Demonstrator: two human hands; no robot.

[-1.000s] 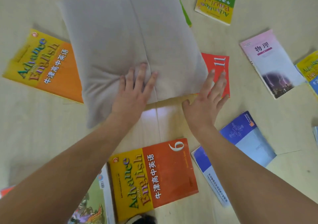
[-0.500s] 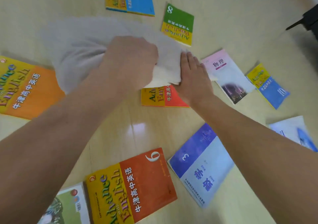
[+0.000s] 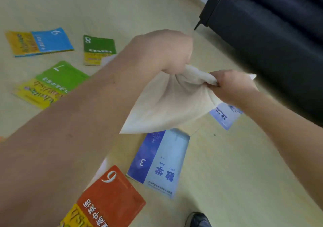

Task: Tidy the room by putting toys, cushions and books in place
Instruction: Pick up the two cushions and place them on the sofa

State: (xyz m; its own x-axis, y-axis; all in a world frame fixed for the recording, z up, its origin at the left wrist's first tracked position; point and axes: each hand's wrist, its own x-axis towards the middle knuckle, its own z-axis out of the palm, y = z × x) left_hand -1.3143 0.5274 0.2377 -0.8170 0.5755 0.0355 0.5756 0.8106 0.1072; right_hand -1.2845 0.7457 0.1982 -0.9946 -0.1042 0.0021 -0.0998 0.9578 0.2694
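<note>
cushion (image 3: 167,102) in both hands

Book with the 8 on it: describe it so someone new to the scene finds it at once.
Start at the black sofa top right and look left across the pale floor, past the raised cushion. The green book lies flat at upper left, just right of the blue book. Only it has a white 8 on dark green with a yellow strip below.
</note>
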